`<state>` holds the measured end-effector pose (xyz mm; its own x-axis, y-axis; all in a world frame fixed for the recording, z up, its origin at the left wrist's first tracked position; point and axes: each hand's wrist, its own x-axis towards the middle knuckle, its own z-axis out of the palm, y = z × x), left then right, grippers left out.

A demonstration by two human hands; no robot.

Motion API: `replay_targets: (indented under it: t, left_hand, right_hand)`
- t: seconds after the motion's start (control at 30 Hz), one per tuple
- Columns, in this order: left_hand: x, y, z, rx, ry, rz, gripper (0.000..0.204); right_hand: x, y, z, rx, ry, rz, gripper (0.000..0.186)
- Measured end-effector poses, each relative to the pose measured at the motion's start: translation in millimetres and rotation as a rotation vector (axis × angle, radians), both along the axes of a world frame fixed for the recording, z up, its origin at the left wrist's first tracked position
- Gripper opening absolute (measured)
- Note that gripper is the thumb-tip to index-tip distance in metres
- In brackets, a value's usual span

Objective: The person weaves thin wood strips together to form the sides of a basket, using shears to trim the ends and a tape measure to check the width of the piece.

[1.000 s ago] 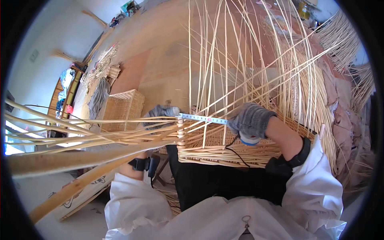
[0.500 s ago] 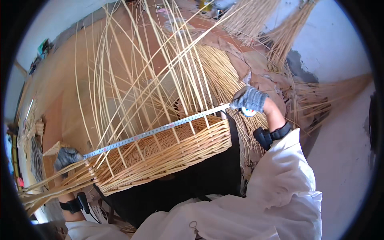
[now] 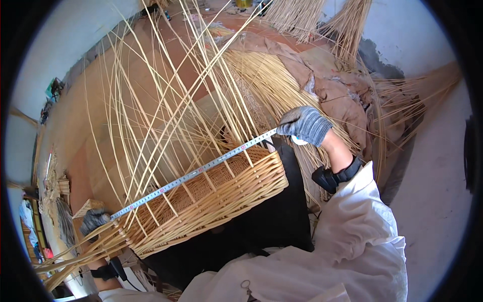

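A partly woven rectangular willow basket (image 3: 211, 206) lies tilted on a black cloth (image 3: 226, 246) over my lap, long stakes rising from it. A tape measure (image 3: 193, 172) is stretched along its length. My left hand (image 3: 94, 224), in a grey glove, holds the tape's end at the basket's left corner, beside long rods sticking out leftward. My right hand (image 3: 305, 126), in a striped grey glove, is closed on the tape's case just beyond the right corner, which is mostly hidden by the fingers.
Loose peeled rods (image 3: 266, 70) lie on crumpled brown cloth (image 3: 342, 116) at the right rear. Upright bundles (image 3: 297, 17) lean against the back wall. A small basket (image 3: 85, 206) and assorted items stand at the left. A white wall (image 3: 427, 191) runs close on my right.
The tape has lengthened from a short span at the left corner to the whole basket length, as my right hand moved rightward. My view has swung to the right.
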<state>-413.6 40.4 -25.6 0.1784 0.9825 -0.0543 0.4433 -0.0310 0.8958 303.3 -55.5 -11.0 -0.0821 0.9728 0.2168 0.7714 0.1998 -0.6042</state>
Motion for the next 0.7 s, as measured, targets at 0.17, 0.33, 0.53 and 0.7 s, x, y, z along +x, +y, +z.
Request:
replay_targets:
  t: [0.17, 0.33, 0.53, 0.7]
  left_hand:
    - [67.2, 19.2, -3.2, -0.372, -0.628, -0.240, 0.027]
    - [101.3, -13.5, -0.9, -0.275, -0.928, 0.131, 0.029]
    - [62.1, -19.2, -20.9, -0.033, -0.450, -0.048, 0.022]
    - [39.9, -29.6, -51.5, -0.297, -1.028, -0.121, 0.026]
  right_hand:
    - [-4.7, 0.9, 2.5, -0.142, 0.100, -0.116, 0.019]
    - [-5.3, 7.7, 16.4, -0.320, 0.044, -0.192, 0.020]
    - [-9.4, 23.9, 26.1, -0.296, -0.123, -0.122, 0.023]
    - [-12.3, 35.6, 26.7, -0.351, -0.021, -0.079, 0.022]
